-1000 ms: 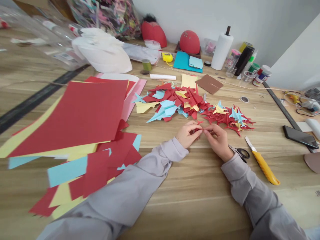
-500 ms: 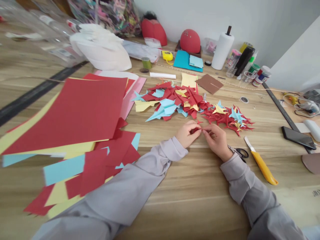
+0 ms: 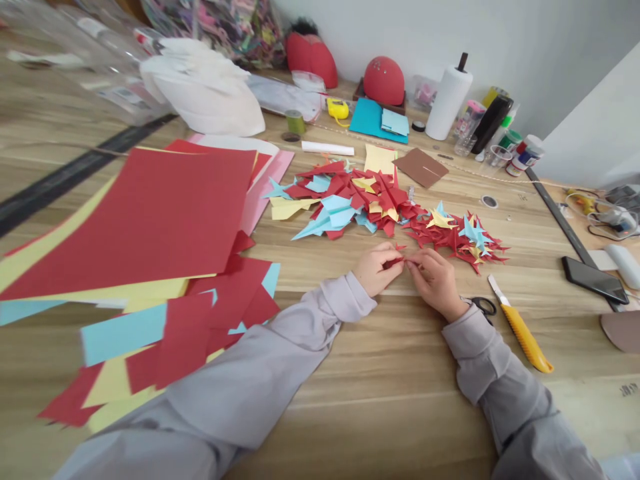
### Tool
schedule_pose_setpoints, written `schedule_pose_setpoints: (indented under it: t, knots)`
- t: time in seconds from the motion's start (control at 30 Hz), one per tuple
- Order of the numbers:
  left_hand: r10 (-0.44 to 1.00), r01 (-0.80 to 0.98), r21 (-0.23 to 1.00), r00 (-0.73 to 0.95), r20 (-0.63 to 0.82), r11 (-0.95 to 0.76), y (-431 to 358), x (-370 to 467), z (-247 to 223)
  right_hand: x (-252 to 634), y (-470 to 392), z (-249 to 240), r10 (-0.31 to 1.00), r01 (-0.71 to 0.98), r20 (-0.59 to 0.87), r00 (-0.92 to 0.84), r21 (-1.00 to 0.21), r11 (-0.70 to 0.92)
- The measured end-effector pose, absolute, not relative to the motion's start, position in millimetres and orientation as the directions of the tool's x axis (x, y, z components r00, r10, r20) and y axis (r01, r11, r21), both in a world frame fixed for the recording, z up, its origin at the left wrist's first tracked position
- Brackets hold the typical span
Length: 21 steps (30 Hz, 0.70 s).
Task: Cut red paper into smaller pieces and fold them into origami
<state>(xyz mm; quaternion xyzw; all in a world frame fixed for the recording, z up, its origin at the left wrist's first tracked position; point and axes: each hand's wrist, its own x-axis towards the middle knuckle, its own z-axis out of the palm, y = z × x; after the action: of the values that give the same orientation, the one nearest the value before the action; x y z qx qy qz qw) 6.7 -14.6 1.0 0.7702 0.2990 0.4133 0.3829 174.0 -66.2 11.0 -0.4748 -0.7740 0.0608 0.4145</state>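
My left hand (image 3: pixel 379 268) and my right hand (image 3: pixel 434 280) meet fingertip to fingertip over the wooden table (image 3: pixel 380 373). Both are closed in a pinch on a small folded red paper (image 3: pixel 395 263), mostly hidden by the fingers. A red point of paper shows just above the left fingers. Beyond my hands lies a heap of folded paper planes (image 3: pixel 336 212) in red, light blue and yellow. To its right is a pile of smaller, spiky folded paper pieces (image 3: pixel 463 237) in the same colours. Scissors (image 3: pixel 484 307) lie beside my right wrist, partly covered by it.
Large red sheets (image 3: pixel 150 220) and cut paper pieces (image 3: pixel 187 333) cover the left side. A yellow-handled knife (image 3: pixel 527 340) and a phone (image 3: pixel 594 280) lie at right. Along the back stand a white roll (image 3: pixel 449 103), bottles, a tape measure (image 3: pixel 338 109) and red domes (image 3: pixel 384 80).
The camera view has shifted slightly. Both hands stay together at the same spot, still pinching the red paper, with only tiny finger movement.
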Motion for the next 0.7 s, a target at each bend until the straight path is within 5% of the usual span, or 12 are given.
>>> schedule_pose_setpoints:
  t: [0.43, 0.7]
  knots:
    - [0.803, 0.076, 0.886, 0.463, 0.375, -0.457, -14.2, 7.6, 3.2, 174.4, -68.2, 12.8, 0.674, 0.819, 0.641, -0.366, -0.122, 0.561]
    - [0.795, 0.02, 0.901, 0.479, 0.372, -0.433, -14.7, 6.5, 7.5, 172.9, -69.2, 13.7, 0.66, 0.789, 0.659, -0.361, -0.162, 0.593]
